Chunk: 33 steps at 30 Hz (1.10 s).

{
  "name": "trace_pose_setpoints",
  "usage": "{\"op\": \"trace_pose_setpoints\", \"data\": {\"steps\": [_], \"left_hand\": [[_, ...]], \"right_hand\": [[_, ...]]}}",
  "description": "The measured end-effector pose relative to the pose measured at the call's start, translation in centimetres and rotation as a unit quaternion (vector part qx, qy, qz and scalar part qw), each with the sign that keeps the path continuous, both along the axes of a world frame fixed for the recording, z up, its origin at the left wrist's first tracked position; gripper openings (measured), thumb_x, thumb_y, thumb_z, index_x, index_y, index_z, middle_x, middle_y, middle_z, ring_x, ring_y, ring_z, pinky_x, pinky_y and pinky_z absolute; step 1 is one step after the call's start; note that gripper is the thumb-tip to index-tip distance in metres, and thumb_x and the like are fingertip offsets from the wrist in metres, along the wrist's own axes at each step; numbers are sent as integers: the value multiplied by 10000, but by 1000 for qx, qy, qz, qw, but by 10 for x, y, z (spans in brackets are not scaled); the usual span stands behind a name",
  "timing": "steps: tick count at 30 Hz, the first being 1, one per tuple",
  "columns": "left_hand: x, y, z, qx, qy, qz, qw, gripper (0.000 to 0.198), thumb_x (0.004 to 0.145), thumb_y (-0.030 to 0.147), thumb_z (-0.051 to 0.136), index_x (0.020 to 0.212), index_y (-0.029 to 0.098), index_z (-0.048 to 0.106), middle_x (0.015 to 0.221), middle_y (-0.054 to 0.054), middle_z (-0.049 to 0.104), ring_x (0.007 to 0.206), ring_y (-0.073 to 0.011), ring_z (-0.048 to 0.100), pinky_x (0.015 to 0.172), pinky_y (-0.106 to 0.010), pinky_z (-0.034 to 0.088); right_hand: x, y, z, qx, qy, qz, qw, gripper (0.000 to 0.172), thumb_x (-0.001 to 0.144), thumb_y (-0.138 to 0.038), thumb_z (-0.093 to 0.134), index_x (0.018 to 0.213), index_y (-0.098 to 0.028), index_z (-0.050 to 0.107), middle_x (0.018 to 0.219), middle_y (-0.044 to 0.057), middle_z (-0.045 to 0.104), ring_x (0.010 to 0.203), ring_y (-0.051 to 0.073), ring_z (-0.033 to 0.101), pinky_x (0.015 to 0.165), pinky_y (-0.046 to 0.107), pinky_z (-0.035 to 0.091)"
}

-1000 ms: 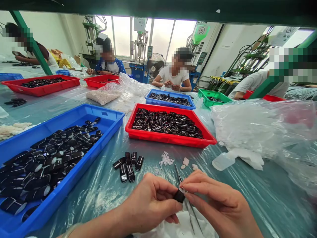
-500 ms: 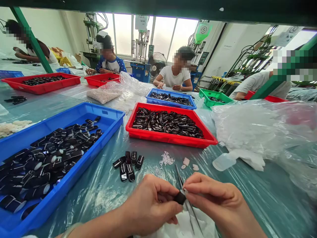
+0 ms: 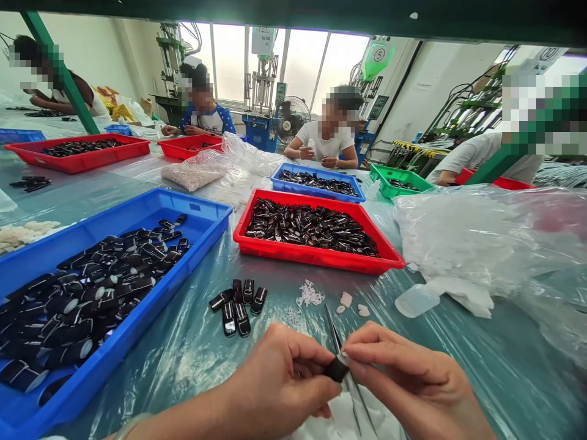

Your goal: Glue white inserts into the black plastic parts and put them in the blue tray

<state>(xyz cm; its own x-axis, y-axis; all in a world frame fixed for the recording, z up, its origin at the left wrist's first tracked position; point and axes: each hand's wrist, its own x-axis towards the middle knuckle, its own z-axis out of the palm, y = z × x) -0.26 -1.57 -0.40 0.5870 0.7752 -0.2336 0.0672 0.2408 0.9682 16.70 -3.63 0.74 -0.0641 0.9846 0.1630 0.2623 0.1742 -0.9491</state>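
- The left hand [image 3: 288,379] pinches a black piece [image 3: 337,370] between thumb and fingers, at the side toward the right hand [image 3: 410,376]. That hold looks narrow, so a hard sideways push could twist the piece out or drop it.
- The right hand's thumb and fingertips are pressed together on a whitish bit [image 3: 343,354] at the black piece's end. It is too small to make out clearly; a slip there could tear it, set it crooked or lose it.
- Tweezers [image 3: 333,322] run beneath both hands, their legs parting over a white cloth [image 3: 342,415]. A lowered wrist or dropped piece could knock them, and a metal edge might scratch the piece's surface.
- Beyond the left hand, a loose group of black parts [image 3: 236,308] lies close by on the desk [image 3: 481,360]. A swing of that hand could scatter them or mix this piece among them.
- White scraps [image 3: 310,294] and small pale pieces [image 3: 345,299] lie just past the fingertips; a dropped bit could be hard to tell from them.
- The bottle [image 3: 415,300] lies on its side beyond the right hand; if its opening is loose, it might leak. I cannot see whether it is capped.
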Motion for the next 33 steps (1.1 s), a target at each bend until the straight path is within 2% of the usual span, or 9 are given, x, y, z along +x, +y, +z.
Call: {"op": "trace_pose_setpoints", "data": {"steps": [11,22,26,33], "left_hand": [[0,-1,-2,11,3,-1,1000,122,698,144,549,691,106,665,557,-8,552,537,-112,554,549,-202,445],[1,-1,-1,44,21,-15,999,142,707,140,524,673,110,659,542,-3,541,540,-114,544,537,-198,423],[1,0,-1,46,23,-13,999,142,704,137,526,680,109,664,543,-5,545,537,-114,543,535,-199,418],[-1,-1,1,23,11,2,1000,152,699,134,533,714,102,681,562,-13,559,535,-110,546,542,-197,431]], "right_hand": [[2,4,-13,-49,61,-21,997,23,637,-247,744,629,-268,739,679,27,652,643,165,601,562,239,496],[-2,3,-14,-190,177,-42,965,80,560,-246,776,569,-221,700,707,12,615,657,135,563,602,218,492],[-1,4,-14,-166,176,-35,970,84,574,-228,779,560,-224,697,687,5,609,638,121,565,581,195,489],[-1,3,-10,-22,55,-12,998,74,617,-197,754,645,-264,737,705,32,673,648,172,631,592,235,526]]}}
